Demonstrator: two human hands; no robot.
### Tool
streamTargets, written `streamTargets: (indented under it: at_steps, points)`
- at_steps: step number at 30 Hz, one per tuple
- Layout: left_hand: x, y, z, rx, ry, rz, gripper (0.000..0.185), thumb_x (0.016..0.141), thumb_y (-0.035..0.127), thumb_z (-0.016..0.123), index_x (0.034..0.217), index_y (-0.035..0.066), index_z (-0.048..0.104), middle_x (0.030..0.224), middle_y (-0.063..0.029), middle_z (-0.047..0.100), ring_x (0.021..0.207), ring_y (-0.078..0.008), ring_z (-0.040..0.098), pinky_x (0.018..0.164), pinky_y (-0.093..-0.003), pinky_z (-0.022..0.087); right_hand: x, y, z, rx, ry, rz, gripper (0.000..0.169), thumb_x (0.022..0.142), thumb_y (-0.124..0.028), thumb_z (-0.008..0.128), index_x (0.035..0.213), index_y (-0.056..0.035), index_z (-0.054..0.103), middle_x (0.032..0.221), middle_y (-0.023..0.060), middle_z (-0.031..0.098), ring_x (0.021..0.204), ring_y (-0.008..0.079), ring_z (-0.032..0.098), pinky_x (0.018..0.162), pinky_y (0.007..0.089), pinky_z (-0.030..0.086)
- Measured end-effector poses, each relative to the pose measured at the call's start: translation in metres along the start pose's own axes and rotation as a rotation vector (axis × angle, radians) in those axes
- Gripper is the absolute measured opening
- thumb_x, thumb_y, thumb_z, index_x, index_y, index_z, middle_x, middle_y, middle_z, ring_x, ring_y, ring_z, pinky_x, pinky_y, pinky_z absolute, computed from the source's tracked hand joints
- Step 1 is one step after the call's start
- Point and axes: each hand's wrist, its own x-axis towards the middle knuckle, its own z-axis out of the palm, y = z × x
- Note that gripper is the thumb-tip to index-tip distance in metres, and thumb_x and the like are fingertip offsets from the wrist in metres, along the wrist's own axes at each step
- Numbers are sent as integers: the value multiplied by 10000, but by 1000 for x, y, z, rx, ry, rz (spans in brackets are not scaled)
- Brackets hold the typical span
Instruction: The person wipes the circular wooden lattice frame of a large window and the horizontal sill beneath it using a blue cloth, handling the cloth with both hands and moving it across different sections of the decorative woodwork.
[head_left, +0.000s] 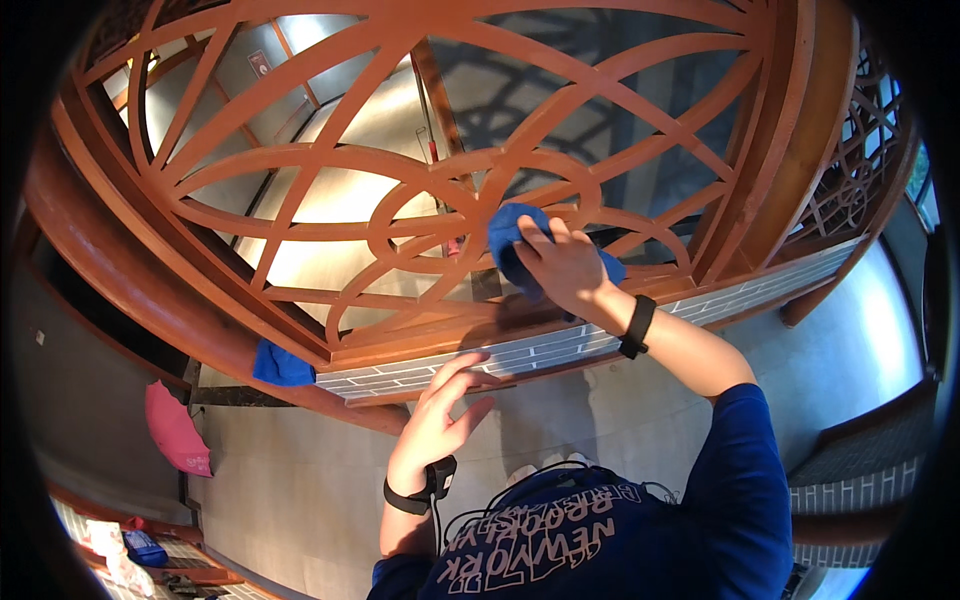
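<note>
My right hand (564, 264) presses a blue cloth (517, 244) against the reddish-brown wooden lattice screen (465, 202), just right of its centre rosette. Part of the cloth hangs out beyond the hand towards the lower right. My left hand (448, 420) is raised in front of the low brick-patterned sill wall (450, 369), fingers apart and slightly curled, with nothing in it. A second blue cloth (283, 364) lies at the lower left corner of the screen's frame, beside a round wooden column.
A pink umbrella (177, 431) stands at the left by the dark wall. At the lower left, a blue bag (145, 548) and other items lie on a brick-patterned ledge. Another lattice panel (847, 157) is at the right. Through the screen, a long red-handled tool shows.
</note>
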Motion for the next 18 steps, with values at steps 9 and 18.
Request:
streamTargets:
  at_steps: [9, 18]
  points:
    - [16, 6, 10, -6, -51, 30, 349, 783, -29, 725, 1120, 20, 649, 1337, -147, 558, 1253, -334, 528, 1045, -407, 420, 102, -33, -54, 131, 309, -100, 300, 751, -157, 649, 1041, -81, 652, 1224, 77, 547, 960, 251, 543, 636, 292, 502]
    - [25, 13, 24, -105, -77, -64, 294, 800, -21, 694, 1085, 33, 649, 1332, -153, 565, 1251, -331, 530, 1044, -402, 406, 41, 36, -41, 27, 197, 26, 274, 726, -169, 650, 989, -97, 637, 1239, 86, 541, 908, 248, 558, 629, 293, 493]
